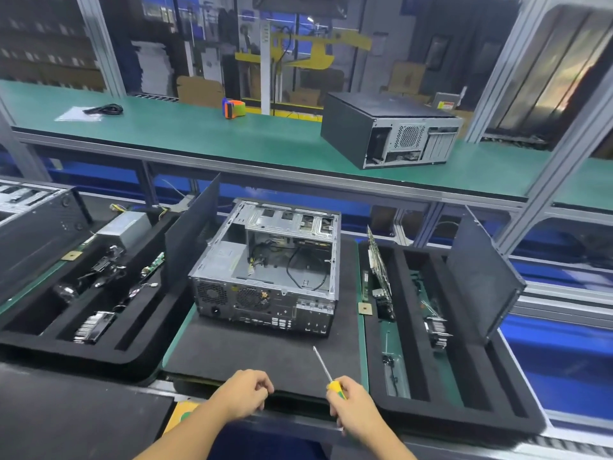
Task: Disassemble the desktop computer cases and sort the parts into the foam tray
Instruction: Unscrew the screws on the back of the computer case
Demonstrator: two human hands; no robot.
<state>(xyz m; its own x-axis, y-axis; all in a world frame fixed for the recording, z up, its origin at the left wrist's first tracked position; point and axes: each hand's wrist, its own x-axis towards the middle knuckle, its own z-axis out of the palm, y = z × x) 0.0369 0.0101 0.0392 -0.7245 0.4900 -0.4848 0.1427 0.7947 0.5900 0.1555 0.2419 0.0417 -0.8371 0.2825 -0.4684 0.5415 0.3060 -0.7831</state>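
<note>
1. Right hand [351,406] grips the screwdriver [326,370] by its yellow handle, tip pointing at the case. Left hand [243,395] rests loosely curled on the mat's [248,353] near edge, holding nothing.
2. Open case [265,277] sits mid-counter on the mat. Side is off and it looks mostly gutted; cables [298,267] remain.
3. Left foam tray [99,353] and right foam tray [464,423] are both part-filled.
4. Closed case [381,127] on the upper shelf [199,134] looks untouched. Roughly halfway, I'd judge.
</note>
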